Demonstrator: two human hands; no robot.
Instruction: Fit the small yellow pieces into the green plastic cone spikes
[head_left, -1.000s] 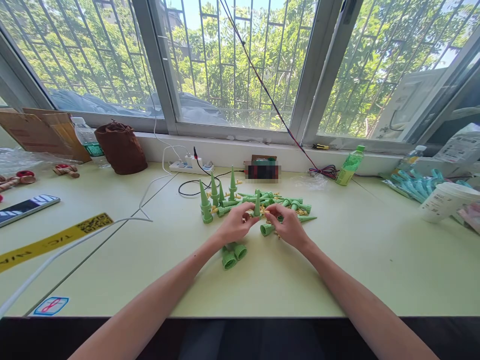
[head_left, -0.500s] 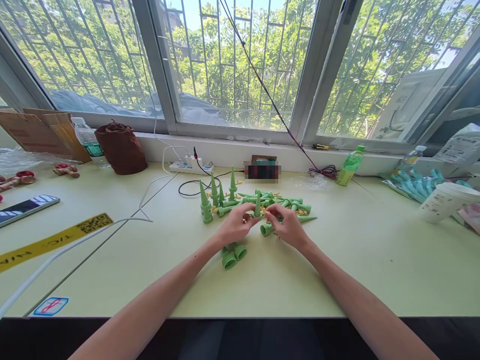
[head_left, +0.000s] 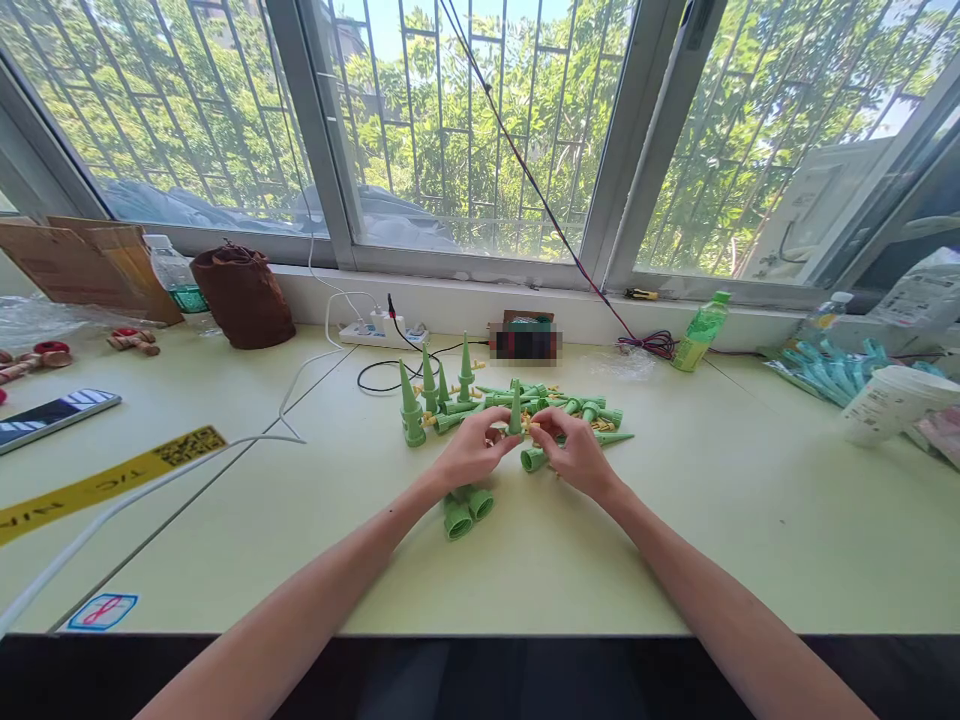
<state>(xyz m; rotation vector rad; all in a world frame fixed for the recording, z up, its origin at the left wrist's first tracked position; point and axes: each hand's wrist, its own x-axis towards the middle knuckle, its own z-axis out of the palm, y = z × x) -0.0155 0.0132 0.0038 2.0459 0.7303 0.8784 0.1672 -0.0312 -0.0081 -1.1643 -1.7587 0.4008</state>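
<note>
My left hand (head_left: pixel 476 447) is closed around the lower part of a green plastic watering spike (head_left: pixel 515 410), whose pointed end stands up. Close on its right, my right hand (head_left: pixel 574 450) pinches a small yellow piece (head_left: pixel 534 428), apparently a valve, against the spike's side; the fingers partly hide it. Several similar spikes stand upright on the left, such as one green spike (head_left: pixel 412 408). Behind my hands lies a pile of green spikes (head_left: pixel 592 405) mixed with small yellow valves (head_left: pixel 602 424). Open-ended green spikes (head_left: pixel 459 520) lie below my left wrist, partly covered.
A pale table (head_left: pixel 750 520) runs to the window wall. Along the back are a brown pouch (head_left: pixel 244 300), a power strip (head_left: pixel 384 332), a dark box (head_left: pixel 525 342) and a green bottle (head_left: pixel 700 332). A white cup (head_left: pixel 892 405) stands right; a white cable (head_left: pixel 150 490) crosses the left.
</note>
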